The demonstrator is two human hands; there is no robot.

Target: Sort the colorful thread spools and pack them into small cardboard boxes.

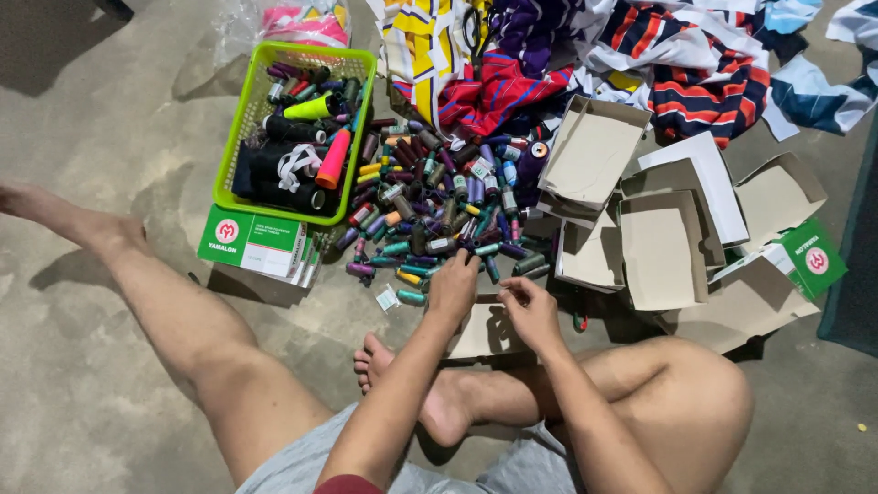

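Bare concrete floor (101,110) carries a heap of thread spools (430,206), where the left hand (455,285) pinches one spool at the pile's edge, the right hand (529,309) hangs loosely curled and empty, and neighbouring spools could roll away if nudged.

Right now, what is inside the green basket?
The green basket holds thread cones: black, yellow-green and orange, plus small spools. Whatever lies beneath them is covered.

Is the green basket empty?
No, the green basket holds dark thread cones, a yellow cone and an orange cone.
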